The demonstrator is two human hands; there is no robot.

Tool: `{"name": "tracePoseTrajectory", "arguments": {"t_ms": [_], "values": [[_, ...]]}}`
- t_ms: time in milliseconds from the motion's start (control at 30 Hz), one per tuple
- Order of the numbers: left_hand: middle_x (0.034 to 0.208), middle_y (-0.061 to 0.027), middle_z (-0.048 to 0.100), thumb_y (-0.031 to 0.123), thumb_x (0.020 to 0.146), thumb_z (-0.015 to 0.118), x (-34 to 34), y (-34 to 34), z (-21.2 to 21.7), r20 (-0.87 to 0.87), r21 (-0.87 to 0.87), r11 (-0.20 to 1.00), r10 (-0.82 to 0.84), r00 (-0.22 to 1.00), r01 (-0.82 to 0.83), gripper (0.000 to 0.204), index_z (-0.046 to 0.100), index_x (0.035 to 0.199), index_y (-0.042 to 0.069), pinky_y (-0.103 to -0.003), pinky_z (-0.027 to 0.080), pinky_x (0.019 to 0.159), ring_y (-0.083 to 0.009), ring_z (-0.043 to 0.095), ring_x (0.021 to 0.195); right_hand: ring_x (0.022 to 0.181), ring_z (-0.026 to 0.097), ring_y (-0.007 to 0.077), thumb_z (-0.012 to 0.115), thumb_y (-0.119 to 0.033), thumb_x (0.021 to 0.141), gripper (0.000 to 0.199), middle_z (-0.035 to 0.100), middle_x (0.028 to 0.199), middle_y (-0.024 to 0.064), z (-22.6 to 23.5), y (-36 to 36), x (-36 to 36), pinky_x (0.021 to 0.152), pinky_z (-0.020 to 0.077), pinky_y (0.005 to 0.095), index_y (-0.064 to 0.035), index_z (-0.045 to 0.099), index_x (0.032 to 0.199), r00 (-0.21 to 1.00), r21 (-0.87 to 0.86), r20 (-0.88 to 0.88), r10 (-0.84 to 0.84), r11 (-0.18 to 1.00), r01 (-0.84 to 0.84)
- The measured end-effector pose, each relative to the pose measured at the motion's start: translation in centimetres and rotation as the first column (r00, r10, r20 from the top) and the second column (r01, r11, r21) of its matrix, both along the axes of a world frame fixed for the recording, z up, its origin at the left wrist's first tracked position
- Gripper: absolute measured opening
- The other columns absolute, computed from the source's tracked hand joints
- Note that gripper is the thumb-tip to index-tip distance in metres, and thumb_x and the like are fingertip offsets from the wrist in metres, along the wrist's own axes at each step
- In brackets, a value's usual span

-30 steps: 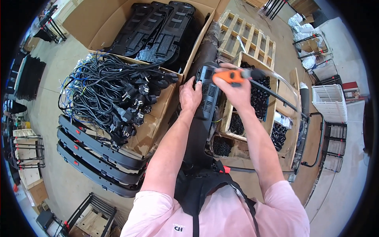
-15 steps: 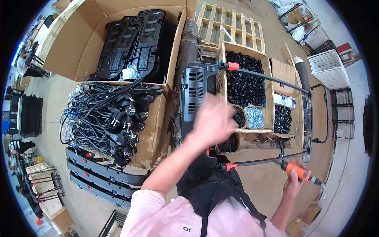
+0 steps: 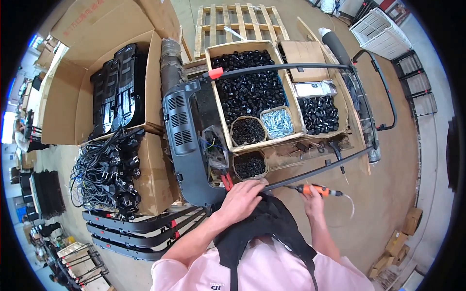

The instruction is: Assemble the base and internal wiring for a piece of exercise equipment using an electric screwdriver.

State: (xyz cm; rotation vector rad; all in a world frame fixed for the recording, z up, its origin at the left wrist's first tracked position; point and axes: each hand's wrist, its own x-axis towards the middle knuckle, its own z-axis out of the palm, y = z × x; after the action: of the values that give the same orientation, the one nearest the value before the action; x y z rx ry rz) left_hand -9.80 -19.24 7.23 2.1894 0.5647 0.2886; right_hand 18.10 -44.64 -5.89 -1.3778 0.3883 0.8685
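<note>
My left hand [image 3: 242, 198] lies over the near corner of a black tubular frame [image 3: 321, 169], its fingers pressed together. Whatever those fingers hold is hidden. My right hand [image 3: 313, 200] grips an orange electric screwdriver [image 3: 321, 190], whose bit points left toward my left fingertips. The frame's tubes join a black vented plastic housing [image 3: 180, 121] on the left, with a red piece [image 3: 216, 73] at the far joint. Beside my left hand are red tool handles [image 3: 226, 180]. A small tub of dark screws [image 3: 250, 165] stands just beyond it.
A wooden box [image 3: 212, 92] holds black caps, a tub of dark screws [image 3: 247, 131] and silvery screws [image 3: 277, 123]. Left are power cords [image 3: 109, 172], a cardboard carton [image 3: 153, 82] of black housings, and stacked black panels [image 3: 131, 235]. A pallet [image 3: 238, 22] lies beyond.
My left hand has come back from above the housing to the frame's near corner. My right hand has brought the screwdriver left, close to it. The whole view has shifted.
</note>
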Motion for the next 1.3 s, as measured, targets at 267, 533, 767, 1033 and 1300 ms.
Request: {"name": "tracePoseTrajectory", "arguments": {"t_ms": [267,533,767,1033,1300], "values": [[0.078,-0.0137,0.076,0.048,0.106,0.057,5.5,-4.1,-3.3,-0.486,0.269,0.904,0.426,0.763,-0.333,0.046,0.079,0.097,0.009,-0.045,0.059,0.073,-0.0322,0.076,0.077,0.124,0.065,0.0290,0.066,-0.030,0.106,0.033,0.066,0.132,0.0101,-14.4,9.8,5.1,0.112,0.0512,0.0494,-0.0093,0.060,0.132,0.972,0.143,-0.234,-0.010,0.989,0.045],[0.086,-0.0190,0.078,0.049,0.110,0.041,7.5,-3.3,-3.1,-0.737,0.262,0.908,0.407,0.539,-0.327,0.062,0.082,0.089,0.007,-0.049,0.062,0.080,-0.0390,0.078,0.084,0.097,0.074,0.0213,0.067,-0.032,0.105,0.034,0.076,0.107,0.0102,-11.0,9.8,5.3,0.079,0.0617,0.0319,0.0011,0.071,0.112,0.632,0.114,-0.280,0.723,0.678,-0.726],[0.088,-0.0197,0.079,0.046,0.109,0.044,8.6,-3.1,-2.3,-0.786,0.248,0.893,0.413,0.461,-0.376,0.059,0.082,0.090,0.005,-0.049,0.062,0.082,-0.0363,0.079,0.086,0.093,0.074,0.0185,0.074,-0.028,0.098,0.032,0.079,0.106,0.0074,6.3,4.7,9.9,0.078,0.0603,0.0319,-0.0027,0.078,0.118,-0.230,0.033,-0.072,0.971,-0.228,-0.973],[0.077,-0.0120,0.074,0.035,0.100,0.066,6.4,-5.3,-4.7,-0.317,0.468,0.697,0.707,0.632,-0.544,0.029,0.074,0.087,0.010,-0.046,0.058,0.077,-0.0330,0.073,0.075,0.116,0.069,0.0360,0.069,-0.027,0.100,0.044,0.072,0.123,0.0224,14.0,34.3,16.7,0.103,0.0521,0.0431,0.0012,0.067,0.133,-0.299,-0.583,0.761,0.576,0.404,-0.705],[0.113,-0.0178,0.068,0.036,0.101,0.070,6.9,-14.7,-0.8,-0.325,-0.242,0.574,0.711,0.623,-0.782,0.033,0.068,0.106,0.003,-0.042,0.054,0.092,-0.0353,0.067,0.108,0.132,0.064,0.0379,0.053,-0.059,0.105,0.069,0.070,0.133,0.0283,8.2,53.5,20.7,0.112,0.0465,0.0436,-0.0001,0.068,0.137,-0.623,-0.901,0.375,0.686,0.112,-0.419]]}}
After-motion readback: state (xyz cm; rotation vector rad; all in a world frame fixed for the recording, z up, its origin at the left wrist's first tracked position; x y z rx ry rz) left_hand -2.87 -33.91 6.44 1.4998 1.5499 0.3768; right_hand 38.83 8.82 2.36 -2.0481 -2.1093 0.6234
